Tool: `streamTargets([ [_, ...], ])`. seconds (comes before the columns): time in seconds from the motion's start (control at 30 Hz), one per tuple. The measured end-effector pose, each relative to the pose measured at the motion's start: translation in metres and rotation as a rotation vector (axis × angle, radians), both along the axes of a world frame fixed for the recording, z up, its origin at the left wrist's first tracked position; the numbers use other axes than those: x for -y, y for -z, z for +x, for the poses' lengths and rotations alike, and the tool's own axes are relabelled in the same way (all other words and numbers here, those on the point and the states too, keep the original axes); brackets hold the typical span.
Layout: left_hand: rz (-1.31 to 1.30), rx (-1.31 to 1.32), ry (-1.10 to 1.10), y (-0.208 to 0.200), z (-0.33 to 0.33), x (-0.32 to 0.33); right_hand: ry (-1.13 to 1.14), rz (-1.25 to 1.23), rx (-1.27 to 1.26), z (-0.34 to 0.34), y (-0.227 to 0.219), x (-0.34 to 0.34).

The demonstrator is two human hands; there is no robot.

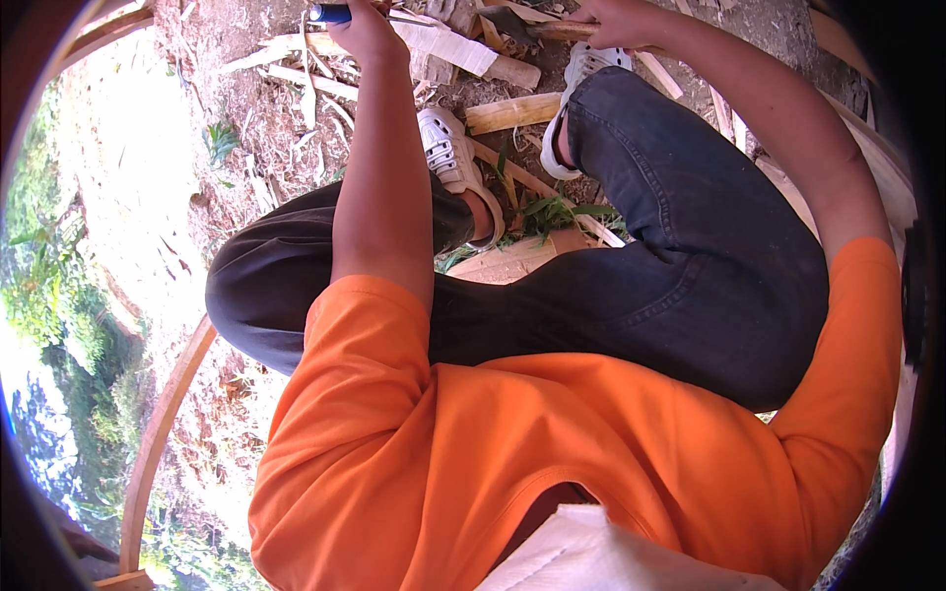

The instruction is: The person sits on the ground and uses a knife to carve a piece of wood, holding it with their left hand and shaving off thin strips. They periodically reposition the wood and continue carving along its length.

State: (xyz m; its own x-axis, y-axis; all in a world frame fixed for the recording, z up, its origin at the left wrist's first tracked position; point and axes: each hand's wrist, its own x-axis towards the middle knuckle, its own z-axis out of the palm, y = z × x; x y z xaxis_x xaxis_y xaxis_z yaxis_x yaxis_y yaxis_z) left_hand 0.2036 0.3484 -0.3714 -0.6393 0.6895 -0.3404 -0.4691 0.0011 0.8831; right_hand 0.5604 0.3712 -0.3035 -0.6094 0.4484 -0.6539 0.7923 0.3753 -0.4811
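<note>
At the top edge, my left hand (363, 32) is closed around a dark blue handle (332, 13) with a pale end. A thin dark strip sticks out on the hand's right side; whether it belongs to the handle I cannot make out. Further right, my right hand (619, 24) is closed on the end of a brown wooden handle (564, 31). A dark piece (507, 22) lies at that handle's left end, partly cut off by the frame. Between the hands, a pale flat wood strip (451, 45) lies among other split pieces.
Below the hands, white clogs (448, 148) are on my feet. A short split log (512, 113) lies between them. Wood shavings and strips (310, 84) litter the ground. Green leaves (552, 214) lie near my legs. A curved wooden bar (163, 443) stands at left.
</note>
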Motion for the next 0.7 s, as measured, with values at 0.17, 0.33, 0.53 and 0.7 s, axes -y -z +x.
streamTargets([
  [0.17, -0.046, 0.001, -0.007, -0.003, 0.0, 0.003, 0.028, -0.072, 0.013, -0.006, -0.008, -0.001],
  [0.33, 0.015, 0.01, 0.006, 0.0, 0.002, 0.002, -0.012, -0.049, -0.027, -0.001, 0.0, -0.001],
  [0.53, 0.007, -0.012, 0.003, -0.007, 0.011, 0.003, -0.039, -0.017, -0.04, 0.002, 0.006, -0.001],
  [0.7, 0.032, -0.021, 0.03, -0.002, 0.005, 0.004, -0.03, -0.049, -0.027, -0.001, 0.004, -0.002],
])
